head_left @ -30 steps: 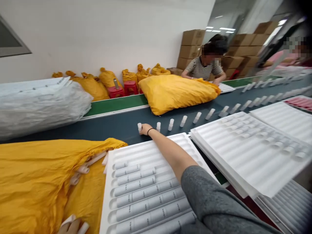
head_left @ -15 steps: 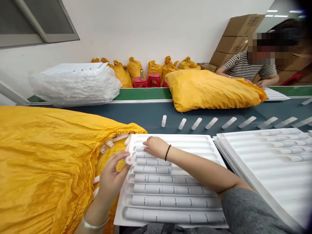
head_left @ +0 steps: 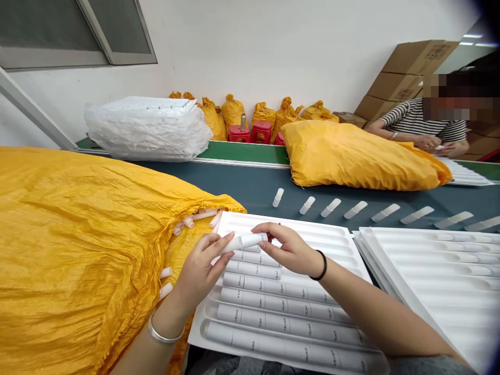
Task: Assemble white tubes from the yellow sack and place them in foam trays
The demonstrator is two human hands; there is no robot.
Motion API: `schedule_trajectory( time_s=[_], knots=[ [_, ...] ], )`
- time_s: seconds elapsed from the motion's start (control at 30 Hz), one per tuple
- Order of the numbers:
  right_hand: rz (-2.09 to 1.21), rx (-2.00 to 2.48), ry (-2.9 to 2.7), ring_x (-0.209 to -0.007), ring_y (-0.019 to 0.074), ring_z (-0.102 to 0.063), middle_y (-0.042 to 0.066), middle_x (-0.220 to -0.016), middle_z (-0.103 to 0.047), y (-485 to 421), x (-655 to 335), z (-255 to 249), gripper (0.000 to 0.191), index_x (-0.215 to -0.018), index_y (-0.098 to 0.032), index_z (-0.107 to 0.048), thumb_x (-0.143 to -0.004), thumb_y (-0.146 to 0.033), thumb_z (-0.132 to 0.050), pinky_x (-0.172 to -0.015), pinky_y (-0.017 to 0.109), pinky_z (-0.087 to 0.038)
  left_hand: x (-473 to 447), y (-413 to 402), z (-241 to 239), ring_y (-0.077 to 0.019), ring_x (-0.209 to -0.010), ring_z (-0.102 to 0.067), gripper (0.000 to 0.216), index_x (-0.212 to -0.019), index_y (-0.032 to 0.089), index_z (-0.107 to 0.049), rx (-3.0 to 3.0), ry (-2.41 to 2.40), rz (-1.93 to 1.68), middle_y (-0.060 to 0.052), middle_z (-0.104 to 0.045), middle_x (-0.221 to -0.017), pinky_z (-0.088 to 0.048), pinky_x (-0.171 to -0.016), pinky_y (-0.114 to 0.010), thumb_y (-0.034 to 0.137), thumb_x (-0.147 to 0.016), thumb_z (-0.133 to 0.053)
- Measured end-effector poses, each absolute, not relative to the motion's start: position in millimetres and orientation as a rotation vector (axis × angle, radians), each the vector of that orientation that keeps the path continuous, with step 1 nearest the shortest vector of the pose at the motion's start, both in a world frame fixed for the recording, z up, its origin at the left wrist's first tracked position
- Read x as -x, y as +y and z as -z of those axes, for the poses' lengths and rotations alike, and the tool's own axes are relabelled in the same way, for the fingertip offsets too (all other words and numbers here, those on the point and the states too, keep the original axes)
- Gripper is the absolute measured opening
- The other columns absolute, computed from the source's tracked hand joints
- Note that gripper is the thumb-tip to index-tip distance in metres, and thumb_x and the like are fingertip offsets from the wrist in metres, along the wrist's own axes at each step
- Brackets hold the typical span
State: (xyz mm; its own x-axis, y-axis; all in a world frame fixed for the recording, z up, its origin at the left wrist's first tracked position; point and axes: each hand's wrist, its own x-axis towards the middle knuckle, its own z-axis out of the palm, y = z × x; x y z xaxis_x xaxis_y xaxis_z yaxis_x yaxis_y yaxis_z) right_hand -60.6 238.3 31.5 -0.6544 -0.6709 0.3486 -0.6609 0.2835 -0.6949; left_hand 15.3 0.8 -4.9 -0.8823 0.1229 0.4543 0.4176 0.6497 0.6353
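Note:
Both my hands meet over a white grooved tray (head_left: pixel 344 245) that holds rows of white tubes. My left hand (head_left: pixel 201 271) pinches the left end of one white tube (head_left: pixel 246 241), and my right hand (head_left: pixel 287 248) grips its right end from above. The tube lies level just above the tray's upper rows. A big yellow sack (head_left: pixel 78 245) lies to the left of the tray, with several small white caps spilling from its open mouth (head_left: pixel 195 219).
A dark conveyor belt (head_left: pixel 242 187) runs behind the tray with a row of white tubes (head_left: pixel 332 207) standing on it. A second stack of white trays (head_left: pixel 433 271) sits at right. Across the belt lie another yellow sack (head_left: pixel 359 156) and a plastic-wrapped bundle (head_left: pixel 148 127); a person in a striped shirt (head_left: pixel 422 122) works there.
My right hand came back from the belt to the tray and lifted a tube. My left hand rose from the sack and joined it on the tube.

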Motion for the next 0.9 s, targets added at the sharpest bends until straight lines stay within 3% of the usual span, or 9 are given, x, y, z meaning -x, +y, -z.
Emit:
schedule_trajectory(
  time_s=[0.13,0.27,0.43,0.77,0.9],
  knots=[
    [1.255,1.649,2.471,-0.099,0.0163,-0.059,0.007,-0.107,-0.064,237.6,54.5,-34.7,0.030,-0.120,-0.020,-0.052,-0.090,-0.018,-0.052,-0.085,0.031,-0.049,-15.6,8.9,0.1,-0.0137,-0.089,-0.056,0.044,-0.132,0.026,-0.049,0.645,-2.494,0.959,-0.006,-0.054,-0.100,-0.049,-0.079,-0.026,0.021,-0.088,-0.055],
    [1.198,1.737,2.541,-0.097,0.0177,-0.059,0.009,-0.104,-0.065,233.3,51.5,-33.9,0.031,-0.121,-0.019,-0.052,-0.090,-0.017,-0.051,-0.084,0.033,-0.051,-15.9,10.2,-5.2,-0.0168,-0.099,-0.058,0.050,-0.133,0.020,-0.045,0.611,-2.532,1.002,-0.008,-0.061,-0.108,-0.049,-0.085,-0.028,0.027,-0.086,-0.059],
    [1.212,1.659,2.531,-0.099,0.0175,-0.059,0.008,-0.104,-0.064,232.0,50.3,-28.0,0.030,-0.120,-0.019,-0.051,-0.090,-0.017,-0.050,-0.085,0.033,-0.051,-16.7,6.2,-10.1,-0.0179,-0.095,-0.061,0.033,-0.120,0.017,-0.056,0.614,-2.622,1.058,-0.008,-0.066,-0.103,-0.050,-0.084,-0.029,0.030,-0.089,-0.053],
    [1.143,1.765,2.480,-0.094,0.0172,-0.059,0.010,-0.099,-0.063,223.2,38.6,-26.3,0.033,-0.125,-0.018,-0.046,-0.092,-0.018,-0.047,-0.082,0.031,-0.051,-35.0,10.5,-8.1,-0.0179,-0.075,-0.056,0.053,-0.143,0.020,-0.028,0.695,-2.605,0.898,-0.006,-0.060,-0.084,-0.048,-0.068,-0.031,0.020,-0.092,-0.044],
    [0.728,1.865,2.626,-0.082,0.0188,-0.058,0.010,-0.089,-0.062,205.0,47.0,-19.2,0.025,-0.113,-0.015,-0.056,-0.092,-0.022,-0.046,-0.076,0.033,-0.048,-39.9,10.7,-4.5,-0.0215,-0.090,-0.060,0.062,-0.147,0.024,-0.017,0.647,-2.713,0.877,-0.010,-0.063,-0.102,-0.050,-0.077,-0.034,0.029,-0.092,-0.046]
  ],
)
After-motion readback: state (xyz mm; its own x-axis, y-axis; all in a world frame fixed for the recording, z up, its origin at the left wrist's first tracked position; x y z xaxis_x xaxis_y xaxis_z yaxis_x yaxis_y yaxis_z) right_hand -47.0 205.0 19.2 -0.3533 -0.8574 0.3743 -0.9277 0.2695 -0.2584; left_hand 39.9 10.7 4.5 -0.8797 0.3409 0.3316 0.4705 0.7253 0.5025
